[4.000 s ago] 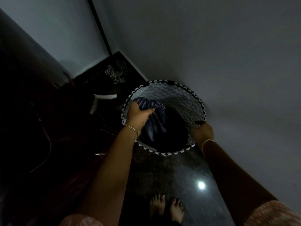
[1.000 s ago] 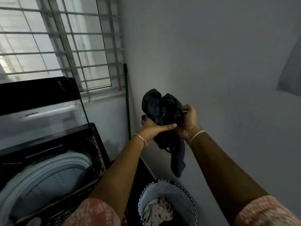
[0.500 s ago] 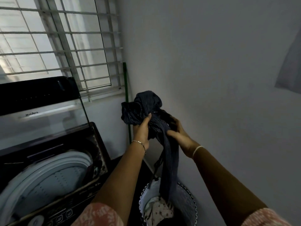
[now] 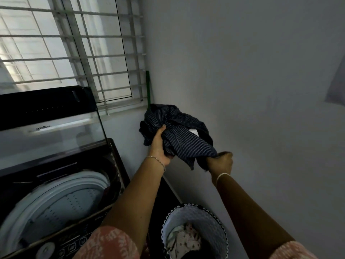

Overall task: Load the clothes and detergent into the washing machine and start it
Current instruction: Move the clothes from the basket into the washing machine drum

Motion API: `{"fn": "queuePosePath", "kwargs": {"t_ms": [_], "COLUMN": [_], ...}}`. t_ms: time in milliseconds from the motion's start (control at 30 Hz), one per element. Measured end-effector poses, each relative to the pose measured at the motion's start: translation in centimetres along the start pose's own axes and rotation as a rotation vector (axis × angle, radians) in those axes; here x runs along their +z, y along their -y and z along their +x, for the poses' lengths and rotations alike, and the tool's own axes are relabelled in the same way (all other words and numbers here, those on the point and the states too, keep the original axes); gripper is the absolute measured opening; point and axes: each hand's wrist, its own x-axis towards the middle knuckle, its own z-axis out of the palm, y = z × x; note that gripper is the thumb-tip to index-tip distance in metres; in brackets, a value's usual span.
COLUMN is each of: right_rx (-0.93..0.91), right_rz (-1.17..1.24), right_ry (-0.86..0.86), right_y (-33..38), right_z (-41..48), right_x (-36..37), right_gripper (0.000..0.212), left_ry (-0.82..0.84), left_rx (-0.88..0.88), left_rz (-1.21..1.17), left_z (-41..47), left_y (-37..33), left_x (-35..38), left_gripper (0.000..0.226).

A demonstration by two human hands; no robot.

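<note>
Loading step: my left hand [image 4: 158, 146] and right hand [image 4: 221, 161] both clutch the bunched dark pinstriped cloth garment [image 4: 183, 131], held aloft by the wall, above the round white laundry basket [image 4: 211, 217]. Next, I reckon, it must swing left over the washer's open white perforated drum [image 4: 56, 199] before I let go.

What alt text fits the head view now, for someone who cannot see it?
The left hand and right hand grip a bunched dark pinstriped garment in the air before a grey wall. An open top-loading washing machine stands to the left under a barred window; a laundry basket holding more clothes sits below.
</note>
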Motion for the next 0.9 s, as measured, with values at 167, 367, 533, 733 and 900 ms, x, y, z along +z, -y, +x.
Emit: {"fn": "queuePosePath", "kwargs": {"t_ms": [167,367,533,733,900], "right_rx": [0.301,0.28,0.191,0.242,0.291], "right_rz": [0.359,0.436,0.451,0.569,0.708], "right_ry": [0.351,0.538,0.724,0.748,0.892], "right_y": [1.7,4.4,5.1,6.6,6.7], "right_z": [1.8,1.1,-0.3,-2.3,-4.1], "right_x": [0.1,0.4,-0.3,0.2,2.2], "right_gripper": [0.019,0.019,0.026,0.035,0.054], "left_ry": [0.059,0.02,0.043,-0.017,-0.098], "left_rx": [-0.193,-0.332,-0.239,-0.116,0.01], "left_rz": [0.204,0.273,0.215,0.127,0.113], "left_z": [-1.3,-1.7,-2.5,-3.8,-5.1], "left_y": [-0.7,0.2,0.0,-0.4,-0.5], "left_x": [-0.5,-0.7,0.3,0.4,-1.8], "left_gripper": [0.04,0.053,0.047,0.029,0.023]}}
